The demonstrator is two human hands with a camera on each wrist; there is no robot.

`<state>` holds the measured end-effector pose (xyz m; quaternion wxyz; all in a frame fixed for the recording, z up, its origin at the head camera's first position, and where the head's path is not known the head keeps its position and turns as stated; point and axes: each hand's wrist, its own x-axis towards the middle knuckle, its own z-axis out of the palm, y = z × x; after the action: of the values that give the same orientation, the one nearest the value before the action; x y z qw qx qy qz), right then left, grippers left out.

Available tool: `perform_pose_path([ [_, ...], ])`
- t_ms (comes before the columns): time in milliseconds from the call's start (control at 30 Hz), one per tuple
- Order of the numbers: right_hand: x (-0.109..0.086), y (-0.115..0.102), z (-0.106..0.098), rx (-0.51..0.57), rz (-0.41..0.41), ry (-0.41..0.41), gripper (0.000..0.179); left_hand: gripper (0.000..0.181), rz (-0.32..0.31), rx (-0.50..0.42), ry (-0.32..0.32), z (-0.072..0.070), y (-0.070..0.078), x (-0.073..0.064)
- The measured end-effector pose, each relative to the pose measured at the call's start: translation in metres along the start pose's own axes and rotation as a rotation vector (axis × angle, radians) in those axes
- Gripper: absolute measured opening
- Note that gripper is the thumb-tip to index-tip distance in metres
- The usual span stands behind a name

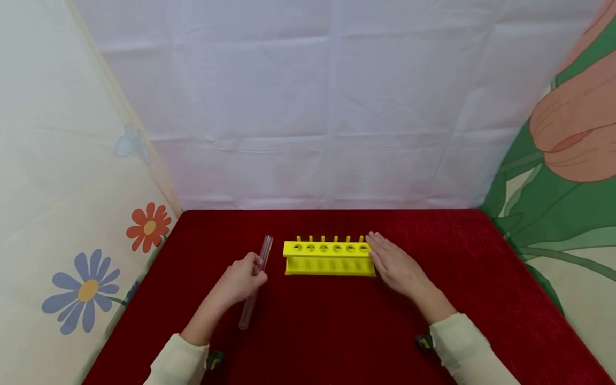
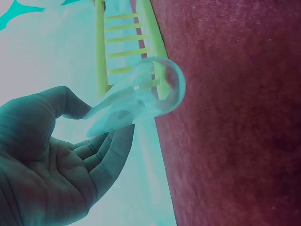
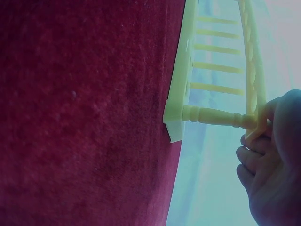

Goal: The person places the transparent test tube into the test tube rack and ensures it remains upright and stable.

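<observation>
My left hand (image 1: pixel 240 279) pinches a clear test tube (image 1: pixel 247 309) between thumb and fingers, left of the rack. The tube slants, its upper end leaning away to the right. In the left wrist view, its rounded bottom (image 2: pixel 171 87) faces the camera. A yellow test tube rack (image 1: pixel 329 248) stands upright on the red cloth, with a row of holes along its top and pegs behind. At the rack's right end, my right hand (image 1: pixel 398 267) holds the top plate; the thumb is in front and the fingers lie along the end. The right wrist view shows the plate's corner (image 3: pixel 256 134) between them.
Red cloth (image 1: pixel 327 326) covers the table. A white sheet (image 1: pixel 308 107) hangs behind it, and flower-printed cloths (image 1: pixel 58 187) hang at both sides. A dark strap piece (image 1: pixel 423 342) shows under the right cuff, with a similar one (image 1: pixel 215 360) under the left.
</observation>
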<state>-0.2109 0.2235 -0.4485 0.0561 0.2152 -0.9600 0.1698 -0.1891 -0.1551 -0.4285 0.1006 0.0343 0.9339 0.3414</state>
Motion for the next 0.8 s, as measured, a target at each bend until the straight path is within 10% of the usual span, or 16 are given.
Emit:
perform_pose_path([
  [800, -0.002, -0.002, -0.001, 0.020, -0.013, 0.021, 0.047, 0.031, 0.084, -0.040, 0.030, -0.005, 0.015, 0.006],
])
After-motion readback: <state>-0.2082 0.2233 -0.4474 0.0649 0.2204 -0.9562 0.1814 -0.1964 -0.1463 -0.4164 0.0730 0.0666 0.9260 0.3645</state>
